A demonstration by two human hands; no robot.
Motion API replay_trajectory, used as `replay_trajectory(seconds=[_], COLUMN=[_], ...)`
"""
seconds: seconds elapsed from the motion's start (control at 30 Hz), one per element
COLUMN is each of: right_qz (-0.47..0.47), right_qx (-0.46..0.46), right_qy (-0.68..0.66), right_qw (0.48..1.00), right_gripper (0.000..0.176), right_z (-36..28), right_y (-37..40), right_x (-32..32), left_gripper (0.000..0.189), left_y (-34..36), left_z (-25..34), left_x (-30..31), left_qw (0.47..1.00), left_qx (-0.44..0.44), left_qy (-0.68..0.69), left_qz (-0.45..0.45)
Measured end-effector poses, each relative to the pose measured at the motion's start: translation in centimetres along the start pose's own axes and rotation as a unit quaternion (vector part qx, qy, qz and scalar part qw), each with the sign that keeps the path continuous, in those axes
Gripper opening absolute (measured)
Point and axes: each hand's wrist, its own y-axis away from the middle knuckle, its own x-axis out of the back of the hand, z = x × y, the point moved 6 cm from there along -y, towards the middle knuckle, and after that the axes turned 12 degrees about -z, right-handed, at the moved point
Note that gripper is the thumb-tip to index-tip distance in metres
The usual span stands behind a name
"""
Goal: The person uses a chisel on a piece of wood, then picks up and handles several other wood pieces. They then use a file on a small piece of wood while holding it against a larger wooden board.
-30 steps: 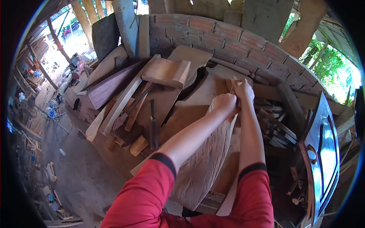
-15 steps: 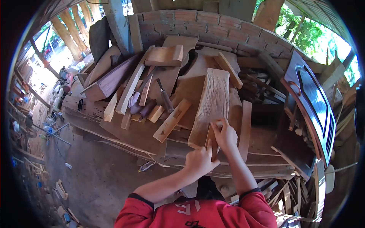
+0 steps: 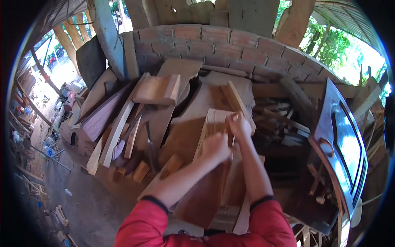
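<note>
A long board [image 3: 219,117] with a pale, rippled upper face lies lengthwise on the bench, partly covered by my hands and forearms. My left hand [image 3: 217,147], smeared by motion, is curled closed over the board's upper part. Just above and right of it, my right hand [image 3: 239,125] is closed near the board's far end. A small brown piece shows between the two hands, too blurred to name. To the left lie a chisel [image 3: 151,149], a wooden block [image 3: 141,171] and a thick curved wood piece [image 3: 157,89].
Long wood strips [image 3: 117,133] lie at the left of the bench. Behind stands a low brick wall [image 3: 242,39]. A glossy dark panel [image 3: 345,140] with a curved handle leans at the right, beside piled offcuts [image 3: 284,119]. Another narrow strip [image 3: 236,96] lies beyond my hands.
Both hands have moved away from my body, up along the board toward its far end. The view has shifted, so the bench and its wood appear lower and larger.
</note>
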Motion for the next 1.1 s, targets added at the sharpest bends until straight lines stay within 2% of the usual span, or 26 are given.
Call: replay_trajectory(seconds=[0.07, 0.1, 0.13, 0.23, 0.27, 0.33, 0.47, 0.53, 0.6, 0.63, 0.7, 0.77, 0.9, 0.93, 0.97, 1.1], right_qz=[0.001, 0.003, 0.006, 0.062, 0.066, 0.071, 0.014, -0.029, -0.048, -0.045, -0.038, -0.009, -0.008, -0.033, -0.058, -0.048], right_qx=[-0.017, -0.047, -0.044, -0.043, -0.044, -0.003, 0.043, 0.054, 0.028, 0.023, 0.010, 0.004, 0.002, -0.003, -0.006, 0.009], right_qy=[0.006, 0.021, 0.022, -0.004, -0.007, -0.011, -0.040, -0.026, -0.036, -0.035, -0.024, 0.001, 0.022, 0.016, 0.010, 0.015], right_qw=[1.000, 0.999, 0.999, 0.997, 0.997, 0.997, 0.998, 0.998, 0.998, 0.998, 0.999, 1.000, 1.000, 0.999, 0.998, 0.999], right_gripper=[0.052, 0.052, 0.052, 0.048, 0.048, 0.049, 0.045, 0.044, 0.044, 0.044, 0.043, 0.040, 0.038, 0.039, 0.040, 0.042], right_z=[-0.6, 0.2, 0.0, -2.1, -2.3, -2.6, -1.6, -1.0, -1.4, -2.2, -2.9, -3.3, -4.2, -4.0, -4.0, -4.0], right_y=[-8.2, -11.5, -12.4, -11.8, -10.1, -5.5, 7.1, 13.7, 20.7, 23.6, 27.6, 29.9, 31.1, 30.6, 29.5, 21.4], right_x=[1.7, 2.2, 2.8, 5.6, 6.1, 6.4, 3.4, 0.7, -1.0, -1.1, -1.6, -2.1, -2.3, -2.5, -2.6, -2.2], left_gripper=[0.051, 0.049, 0.047, 0.047, 0.047, 0.047, 0.061, 0.070, 0.073, 0.073, 0.079, 0.081, 0.087, 0.088, 0.088, 0.087], left_y=[-9.8, -12.0, -12.9, -12.8, -11.5, -6.8, 6.8, 13.8, 20.5, 23.4, 28.5, 31.7, 33.4, 32.9, 32.0, 23.7], left_z=[-2.3, -1.6, -0.6, 0.7, 0.9, 1.8, 3.2, 3.6, 3.6, 3.7, 3.7, 4.2, 4.1, 4.0, 3.9, 3.1], left_x=[-1.1, 0.7, 2.1, 3.8, 4.0, 5.0, 4.2, 2.8, 1.8, 1.2, 1.0, 1.0, -0.2, -0.3, -0.5, 0.7], left_qw=[0.997, 0.999, 0.997, 0.999, 0.999, 0.996, 0.999, 0.996, 0.996, 0.995, 0.999, 0.998, 0.999, 0.999, 0.997, 0.992], left_qx=[-0.030, -0.010, 0.008, 0.037, 0.033, -0.039, -0.041, -0.024, -0.009, -0.012, 0.012, 0.009, 0.000, -0.002, 0.008, 0.028], left_qy=[-0.043, -0.032, -0.023, 0.003, 0.001, -0.075, -0.028, -0.022, -0.006, -0.004, -0.017, -0.010, 0.000, -0.002, -0.004, -0.039], left_qz=[0.056, -0.010, -0.077, -0.034, -0.033, 0.019, -0.019, -0.077, -0.093, -0.100, -0.044, -0.062, -0.054, -0.041, -0.072, -0.115])
